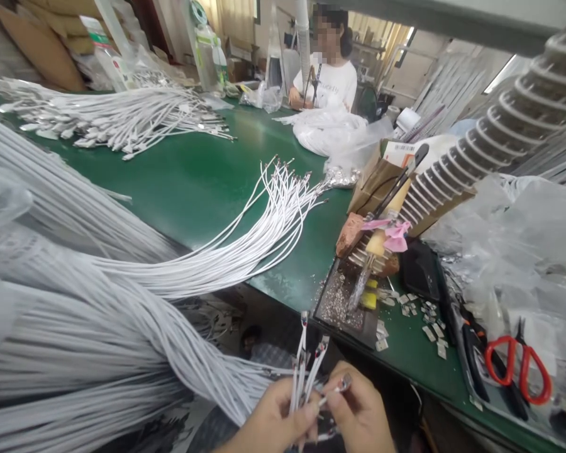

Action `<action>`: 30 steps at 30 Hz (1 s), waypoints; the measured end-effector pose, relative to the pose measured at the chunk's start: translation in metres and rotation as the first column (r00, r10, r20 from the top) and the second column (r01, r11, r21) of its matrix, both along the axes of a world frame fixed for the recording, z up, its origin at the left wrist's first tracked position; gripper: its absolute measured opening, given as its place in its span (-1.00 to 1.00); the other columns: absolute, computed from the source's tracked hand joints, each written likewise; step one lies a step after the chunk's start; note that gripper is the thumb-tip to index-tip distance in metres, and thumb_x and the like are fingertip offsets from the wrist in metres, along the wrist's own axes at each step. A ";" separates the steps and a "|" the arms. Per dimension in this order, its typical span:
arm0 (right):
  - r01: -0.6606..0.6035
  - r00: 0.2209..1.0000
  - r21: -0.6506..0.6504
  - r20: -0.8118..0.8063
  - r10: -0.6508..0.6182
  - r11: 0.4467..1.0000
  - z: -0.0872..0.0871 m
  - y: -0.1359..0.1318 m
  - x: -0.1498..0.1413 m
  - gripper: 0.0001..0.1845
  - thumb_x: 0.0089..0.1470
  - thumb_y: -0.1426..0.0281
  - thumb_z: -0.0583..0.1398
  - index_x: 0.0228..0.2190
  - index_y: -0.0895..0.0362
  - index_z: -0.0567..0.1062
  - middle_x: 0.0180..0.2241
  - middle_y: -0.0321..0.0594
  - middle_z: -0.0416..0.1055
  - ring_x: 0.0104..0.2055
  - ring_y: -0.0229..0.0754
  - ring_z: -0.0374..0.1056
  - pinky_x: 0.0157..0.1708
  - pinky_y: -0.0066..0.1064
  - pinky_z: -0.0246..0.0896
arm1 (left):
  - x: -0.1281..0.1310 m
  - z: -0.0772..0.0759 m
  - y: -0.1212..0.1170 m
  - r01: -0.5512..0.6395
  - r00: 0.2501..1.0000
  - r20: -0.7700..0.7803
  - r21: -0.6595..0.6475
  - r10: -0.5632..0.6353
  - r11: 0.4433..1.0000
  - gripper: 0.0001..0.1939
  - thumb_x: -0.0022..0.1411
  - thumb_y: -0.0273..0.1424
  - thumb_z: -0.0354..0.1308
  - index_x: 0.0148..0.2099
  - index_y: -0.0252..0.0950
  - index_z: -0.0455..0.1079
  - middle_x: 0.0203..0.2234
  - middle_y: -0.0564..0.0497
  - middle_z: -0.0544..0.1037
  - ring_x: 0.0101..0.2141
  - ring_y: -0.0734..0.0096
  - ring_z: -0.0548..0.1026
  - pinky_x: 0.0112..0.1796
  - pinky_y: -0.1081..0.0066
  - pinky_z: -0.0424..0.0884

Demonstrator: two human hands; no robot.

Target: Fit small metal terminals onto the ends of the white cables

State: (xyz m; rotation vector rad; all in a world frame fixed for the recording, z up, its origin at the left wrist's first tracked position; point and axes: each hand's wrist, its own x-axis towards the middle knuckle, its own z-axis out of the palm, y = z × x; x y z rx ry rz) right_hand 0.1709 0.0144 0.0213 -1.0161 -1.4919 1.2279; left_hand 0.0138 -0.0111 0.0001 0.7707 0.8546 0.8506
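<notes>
Low in front of me, my left hand (287,412) is closed around several white cables (298,387) whose metal-tipped ends stick up. Just beside it, my right hand (358,409) pinches one white cable end (343,382) with a small metal tip between thumb and finger. Both hands nearly touch. From the left, a thick bundle of white cables (183,343) runs up to my left hand. Another bundle (226,264) lies across the green table (170,189), its ends fanned out toward the middle.
A soldering iron (365,277) rests by a dark tray (342,299). Small metal plates (434,333), red-handled scissors (519,365) and clear bags (509,251) lie to the right. A ribbed hose (490,126) hangs above. More cables (122,113) are piled at back left; a person (330,82) sits opposite.
</notes>
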 end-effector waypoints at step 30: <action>0.076 0.997 -0.050 0.032 -0.075 0.996 0.012 0.009 0.010 -0.79 0.12 0.24 0.22 -0.42 0.12 0.50 -0.48 -0.26 0.34 -0.52 -0.27 0.24 -0.56 -0.46 0.12 | 0.001 0.006 0.002 0.007 0.999 -0.054 0.034 -0.005 0.999 -0.55 0.19 0.02 0.15 -0.38 -0.30 0.28 -0.69 0.18 0.29 -0.66 0.59 0.17 -0.58 0.52 0.09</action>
